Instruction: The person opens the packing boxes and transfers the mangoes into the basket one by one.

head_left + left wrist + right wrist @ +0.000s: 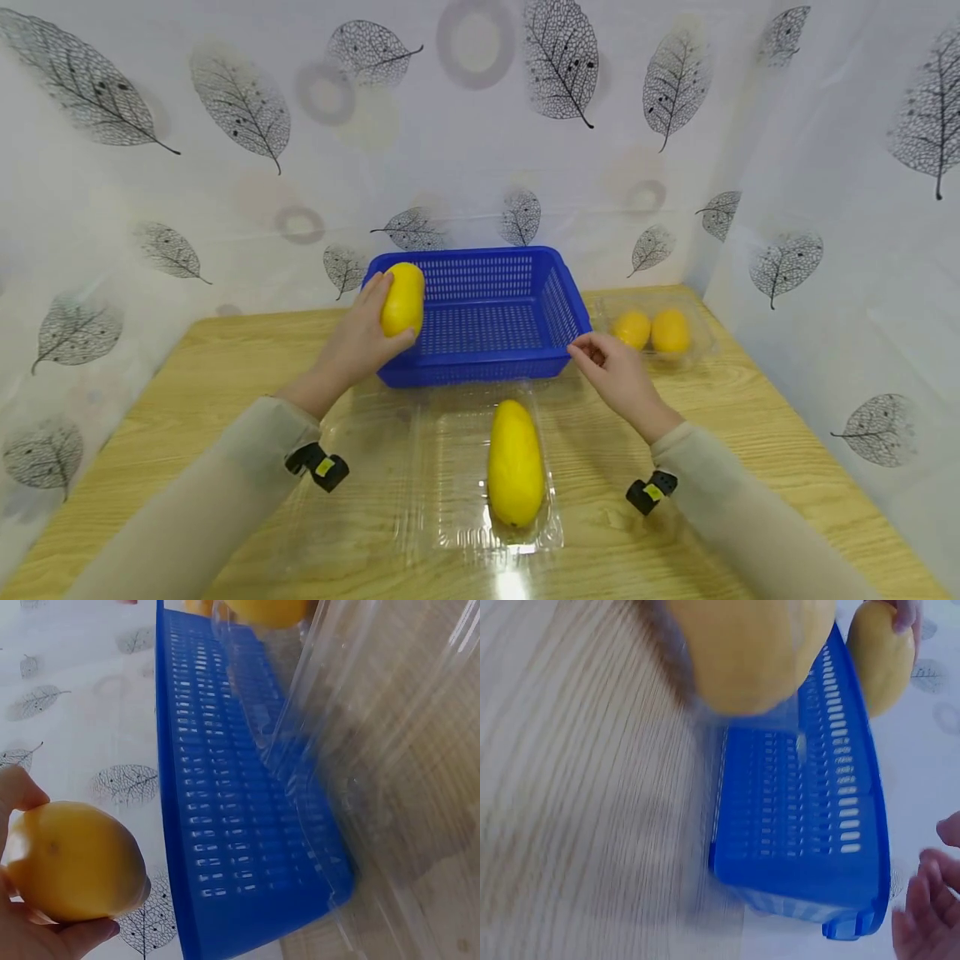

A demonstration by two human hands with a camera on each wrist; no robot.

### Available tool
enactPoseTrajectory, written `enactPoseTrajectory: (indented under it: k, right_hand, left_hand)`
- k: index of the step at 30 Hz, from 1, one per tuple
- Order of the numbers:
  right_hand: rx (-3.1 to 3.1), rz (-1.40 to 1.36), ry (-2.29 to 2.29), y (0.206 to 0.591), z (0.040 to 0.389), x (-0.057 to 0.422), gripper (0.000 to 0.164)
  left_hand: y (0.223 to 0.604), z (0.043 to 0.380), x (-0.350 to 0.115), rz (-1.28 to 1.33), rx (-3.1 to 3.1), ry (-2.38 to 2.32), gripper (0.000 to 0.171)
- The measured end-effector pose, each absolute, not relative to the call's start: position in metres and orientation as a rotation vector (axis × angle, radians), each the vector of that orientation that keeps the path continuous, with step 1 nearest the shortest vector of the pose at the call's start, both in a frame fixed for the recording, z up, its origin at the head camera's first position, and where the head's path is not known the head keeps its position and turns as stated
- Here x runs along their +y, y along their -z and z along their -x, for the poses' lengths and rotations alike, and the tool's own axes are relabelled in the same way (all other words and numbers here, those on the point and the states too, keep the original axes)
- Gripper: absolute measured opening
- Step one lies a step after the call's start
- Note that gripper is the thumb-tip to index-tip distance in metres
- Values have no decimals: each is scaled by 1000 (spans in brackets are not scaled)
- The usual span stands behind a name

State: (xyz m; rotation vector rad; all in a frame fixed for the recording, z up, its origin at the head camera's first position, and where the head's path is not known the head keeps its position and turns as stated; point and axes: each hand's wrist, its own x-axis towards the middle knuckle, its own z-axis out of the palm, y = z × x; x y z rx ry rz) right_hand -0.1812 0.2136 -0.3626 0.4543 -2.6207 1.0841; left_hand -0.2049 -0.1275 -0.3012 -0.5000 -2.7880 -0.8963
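Fruits (405,300) four, one held; basket (480,367) one; hands (363,332) two.

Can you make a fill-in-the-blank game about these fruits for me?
1. The colour of the basket is ____.
2. The fingers gripping the raised fruit belong to the person's ____ hand.
3. On the right, the clear container holds ____ small fruits.
4. The backdrop is printed with dark, veined ____.

Missing words: blue; left; two; leaves.
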Motion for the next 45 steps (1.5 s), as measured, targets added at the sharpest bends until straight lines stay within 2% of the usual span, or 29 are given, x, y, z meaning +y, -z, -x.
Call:
enactPoseTrajectory:
  k: [6, 14, 25, 32, 45]
  right_hand:
    - [-2738, -321, -892, 367, 199, 221, 66]
    - [-2914, -255, -840, 375, 212, 219, 92]
    - [-3026, -255, -808, 367, 213, 217, 97]
    - [-3068, -245, -713, 361, 213, 212, 103]
    - [-3120, -231, -613, 353, 213, 213, 97]
  left_hand:
    - [300, 225, -122, 476, -2860, 870, 84]
    - [297, 248, -112, 471, -3028, 786, 84]
    - [302, 279, -107, 441, -3221, 552, 83]
    - [307, 287, -105, 457, -3340, 428, 80]
    - [303, 300, -105, 413, -3465, 323, 73]
